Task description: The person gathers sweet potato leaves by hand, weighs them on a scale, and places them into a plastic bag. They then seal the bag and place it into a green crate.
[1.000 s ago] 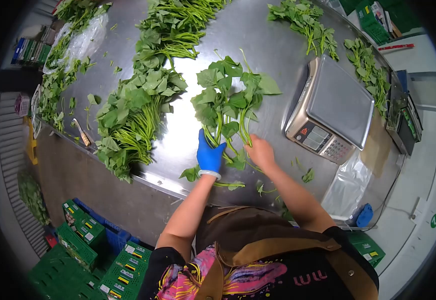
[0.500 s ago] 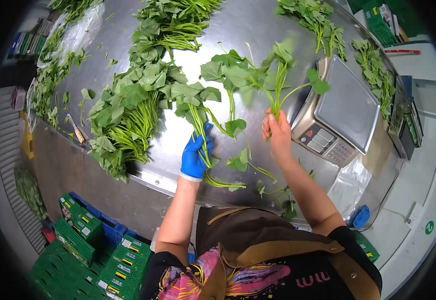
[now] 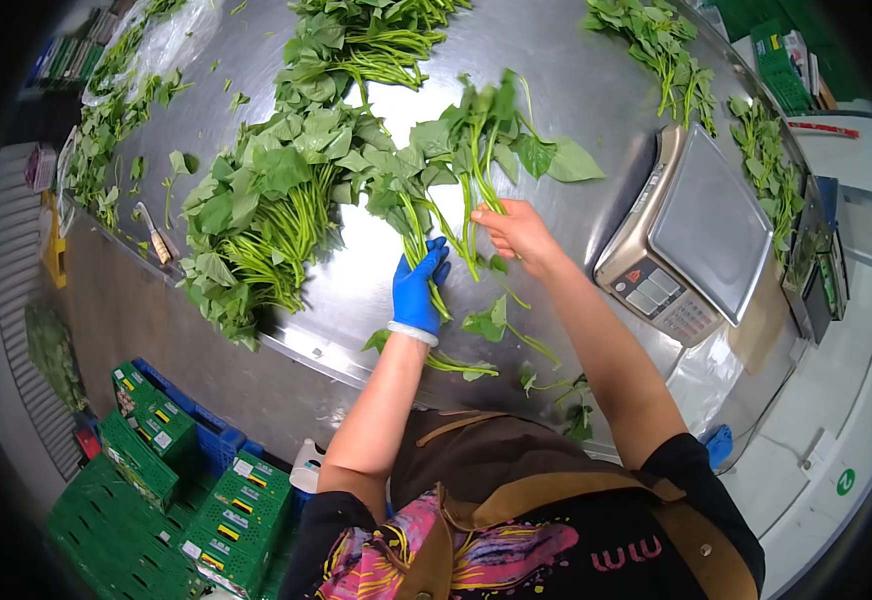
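Note:
My left hand, in a blue glove, is closed round the stems of a small bunch of leafy greens. Just to its right, my bare right hand pinches more green stems, whose leaves spread away over the metal table. Left of my gloved hand lies a large pile of leafy stems, and another pile sits beyond it. Loose sprigs are scattered near my wrists.
A weighing scale stands at the right. A knife lies near the table's left edge. More greens are at the far right. Green crates are below left, and a blue glove is by the right edge.
My right hand has moved left with its stems, close beside the bunch in my left hand. My left hand has shifted slightly right. The camera view has also moved a little.

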Demonstrator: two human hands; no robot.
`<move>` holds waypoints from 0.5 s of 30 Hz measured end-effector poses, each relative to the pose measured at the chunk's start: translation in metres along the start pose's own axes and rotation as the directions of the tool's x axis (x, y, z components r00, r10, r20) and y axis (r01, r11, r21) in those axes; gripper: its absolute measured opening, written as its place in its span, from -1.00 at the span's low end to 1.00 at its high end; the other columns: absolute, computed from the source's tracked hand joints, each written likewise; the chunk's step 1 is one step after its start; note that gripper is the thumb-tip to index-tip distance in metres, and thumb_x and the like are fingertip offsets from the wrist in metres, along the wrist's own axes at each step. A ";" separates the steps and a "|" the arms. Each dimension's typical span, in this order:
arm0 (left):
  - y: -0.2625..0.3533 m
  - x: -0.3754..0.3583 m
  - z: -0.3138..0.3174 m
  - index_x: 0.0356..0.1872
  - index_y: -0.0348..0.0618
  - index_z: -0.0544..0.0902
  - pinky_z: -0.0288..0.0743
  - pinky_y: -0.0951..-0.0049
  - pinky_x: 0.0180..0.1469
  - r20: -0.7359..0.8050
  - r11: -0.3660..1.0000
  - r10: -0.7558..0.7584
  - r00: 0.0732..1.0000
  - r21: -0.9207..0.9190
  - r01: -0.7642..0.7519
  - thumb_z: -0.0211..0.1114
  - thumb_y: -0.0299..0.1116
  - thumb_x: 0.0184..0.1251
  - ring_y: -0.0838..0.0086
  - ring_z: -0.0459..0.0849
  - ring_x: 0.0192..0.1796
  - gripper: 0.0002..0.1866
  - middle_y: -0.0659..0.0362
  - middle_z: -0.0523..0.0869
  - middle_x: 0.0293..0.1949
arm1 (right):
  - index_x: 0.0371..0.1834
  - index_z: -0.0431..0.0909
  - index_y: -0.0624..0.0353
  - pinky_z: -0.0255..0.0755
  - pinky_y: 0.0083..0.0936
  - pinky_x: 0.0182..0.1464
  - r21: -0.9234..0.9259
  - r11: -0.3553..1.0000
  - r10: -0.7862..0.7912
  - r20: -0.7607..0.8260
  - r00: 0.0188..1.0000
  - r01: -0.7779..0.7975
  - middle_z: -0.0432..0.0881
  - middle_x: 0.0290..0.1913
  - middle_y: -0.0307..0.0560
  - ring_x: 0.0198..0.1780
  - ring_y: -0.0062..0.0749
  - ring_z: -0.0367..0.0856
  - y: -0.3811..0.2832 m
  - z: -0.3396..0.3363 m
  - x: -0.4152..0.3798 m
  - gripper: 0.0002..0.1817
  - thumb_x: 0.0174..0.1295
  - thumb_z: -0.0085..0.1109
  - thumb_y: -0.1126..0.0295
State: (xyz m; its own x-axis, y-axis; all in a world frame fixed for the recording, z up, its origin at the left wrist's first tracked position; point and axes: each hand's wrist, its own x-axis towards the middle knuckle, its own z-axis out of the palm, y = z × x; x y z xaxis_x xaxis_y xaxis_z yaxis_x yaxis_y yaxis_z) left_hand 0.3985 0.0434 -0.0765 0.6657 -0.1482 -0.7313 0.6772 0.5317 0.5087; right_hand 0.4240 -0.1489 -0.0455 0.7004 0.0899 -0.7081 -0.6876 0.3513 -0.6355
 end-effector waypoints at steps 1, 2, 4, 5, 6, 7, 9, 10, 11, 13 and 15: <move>0.003 0.000 0.004 0.06 -0.22 0.51 0.54 0.35 0.08 0.034 0.997 -0.037 0.999 -0.070 0.039 0.19 -0.44 0.35 0.31 0.66 0.02 -0.72 0.06 0.67 0.00 | -0.38 0.49 0.12 -0.02 -0.63 -0.65 -0.044 0.999 0.022 0.001 1.000 -0.022 0.23 -0.67 -0.46 -0.69 -0.76 0.08 0.000 0.000 -0.004 -0.83 0.22 0.26 0.31; 0.008 0.000 0.007 0.04 -0.27 0.51 0.53 0.25 0.14 0.089 0.986 -0.129 0.988 -0.094 0.137 0.16 -0.41 0.39 0.28 0.65 0.05 -0.73 0.03 0.66 0.00 | -0.37 0.50 0.14 0.01 -0.63 -0.63 -0.086 0.995 0.041 0.002 0.999 -0.041 0.26 -0.66 -0.45 -0.68 -0.75 0.11 0.001 0.000 -0.008 -0.84 0.22 0.25 0.32; 0.005 0.007 0.007 0.03 -0.26 0.51 0.57 0.23 0.09 0.159 0.971 -0.177 0.971 -0.131 0.198 0.17 -0.44 0.37 0.29 0.67 -0.02 -0.75 0.03 0.65 -0.02 | -0.33 0.52 0.17 0.08 -0.65 -0.60 -0.229 0.973 -0.015 -0.013 1.000 0.012 0.32 -0.64 -0.42 -0.64 -0.75 0.18 0.007 0.004 -0.011 -0.84 0.22 0.25 0.33; 0.002 0.010 0.007 0.02 -0.25 0.50 0.59 0.22 0.07 0.193 0.962 -0.200 0.961 -0.148 0.230 0.18 -0.45 0.37 0.30 0.68 -0.06 -0.76 0.03 0.65 -0.03 | -0.32 0.53 0.18 0.11 -0.66 -0.57 -0.326 0.942 -0.089 -0.021 0.996 0.077 0.35 -0.62 -0.41 -0.61 -0.75 0.21 0.017 0.006 -0.009 -0.85 0.22 0.24 0.34; 0.004 0.007 0.019 -0.07 -0.26 0.51 0.62 0.23 0.02 0.211 0.955 -0.201 0.957 -0.176 0.239 0.21 -0.48 0.34 0.30 0.69 -0.11 -0.81 0.03 0.65 -0.13 | -0.30 0.54 0.19 0.14 -0.67 -0.55 -0.420 0.897 -0.161 -0.024 0.987 0.136 0.38 -0.61 -0.40 -0.59 -0.75 0.25 0.028 0.008 -0.009 -0.85 0.22 0.24 0.34; -0.001 0.007 0.019 -0.09 -0.25 0.52 0.61 0.26 0.00 0.190 0.982 -0.144 0.971 -0.094 0.164 0.21 -0.49 0.34 0.31 0.68 -0.13 -0.83 0.05 0.66 -0.16 | -0.28 0.54 0.20 0.17 -0.67 -0.53 -0.420 0.883 -0.245 -0.032 0.969 0.209 0.41 -0.59 -0.39 -0.56 -0.75 0.27 0.038 0.007 -0.009 -0.84 0.22 0.24 0.34; -0.005 0.005 0.019 -0.14 -0.22 0.54 0.59 0.32 -0.05 0.163 0.997 -0.023 0.986 0.077 0.011 0.22 -0.50 0.34 0.35 0.68 -0.17 -0.87 0.09 0.67 -0.21 | -0.25 0.55 0.21 0.21 -0.69 -0.48 -0.421 0.836 -0.408 -0.047 0.912 0.353 0.46 -0.55 -0.38 -0.52 -0.75 0.31 0.047 0.011 -0.012 -0.83 0.22 0.23 0.34; -0.003 0.003 0.020 -0.16 -0.23 0.53 0.61 0.33 -0.10 0.118 0.998 -0.040 0.992 0.042 0.035 0.24 -0.57 0.29 0.38 0.66 -0.24 -0.86 0.12 0.65 -0.27 | -0.26 0.56 0.20 0.19 -0.69 -0.50 -0.359 0.869 -0.389 -0.067 0.919 0.342 0.44 -0.55 -0.39 -0.53 -0.75 0.29 0.046 0.013 -0.019 -0.84 0.23 0.23 0.34; -0.001 0.003 0.020 -0.16 -0.23 0.52 0.61 0.35 -0.12 0.103 0.999 -0.029 0.994 0.019 0.028 0.24 -0.57 0.29 0.39 0.66 -0.25 -0.86 0.12 0.65 -0.27 | -0.26 0.56 0.19 0.17 -0.69 -0.51 -0.295 0.897 -0.367 -0.085 0.926 0.329 0.43 -0.55 -0.39 -0.55 -0.76 0.28 0.044 0.012 -0.030 -0.84 0.24 0.23 0.33; 0.006 0.007 0.016 -0.16 -0.24 0.52 0.60 0.40 -0.15 0.069 0.999 -0.011 0.998 -0.031 0.013 0.22 -0.57 0.30 0.41 0.66 -0.26 -0.87 0.12 0.65 -0.27 | -0.27 0.57 0.16 0.12 -0.70 -0.55 -0.128 0.947 -0.314 -0.195 0.929 0.293 0.38 -0.57 -0.42 -0.58 -0.78 0.23 0.014 0.019 -0.065 -0.85 0.26 0.21 0.31; 0.013 0.013 0.011 -0.10 -0.24 0.51 0.57 0.43 -0.25 -0.025 0.999 0.052 0.998 0.014 -0.052 0.20 -0.57 0.32 0.48 0.59 -0.37 -0.84 0.14 0.62 -0.32 | -0.25 0.58 0.12 0.04 -0.72 -0.59 0.028 0.912 -0.383 -0.297 0.875 0.409 0.30 -0.60 -0.45 -0.62 -0.81 0.18 -0.012 0.010 -0.089 -0.84 0.30 0.19 0.27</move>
State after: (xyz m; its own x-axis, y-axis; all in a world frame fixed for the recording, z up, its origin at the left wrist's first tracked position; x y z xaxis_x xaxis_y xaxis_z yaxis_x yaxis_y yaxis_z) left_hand 0.4193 0.0394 -0.0743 0.6918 -0.0994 -0.7152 0.6464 0.5267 0.5521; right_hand 0.3722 -0.1518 0.0283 0.8189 -0.3325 -0.4678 -0.3357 0.3834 -0.8604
